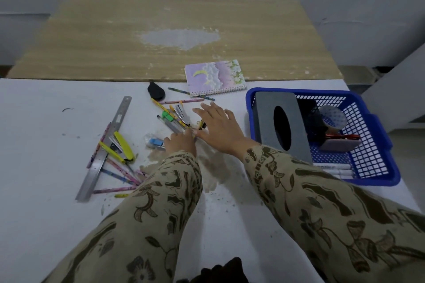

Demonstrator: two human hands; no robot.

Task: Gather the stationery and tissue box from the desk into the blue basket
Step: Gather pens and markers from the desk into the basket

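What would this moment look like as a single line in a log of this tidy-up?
tissue box: in blue basket | left hand: on pens, grip unclear | right hand: open, over pens | notebook, ruler: on desk

The blue plastic mesh basket (377, 177) sits at the right of the white table (46, 190), with the grey rectangular tissue box (271, 110) in its left half. Left of the basket lies the loose heap of pens and pencils (174, 117), with the pastel spiral notebook (215, 77) behind it. Farther left, the yellow stapler (119, 147) lies across the long steel ruler (103, 151).

White desk (46, 145), blue basket (299, 92), notebook (215, 77), steel ruler (119, 117), scattered pens (168, 125)
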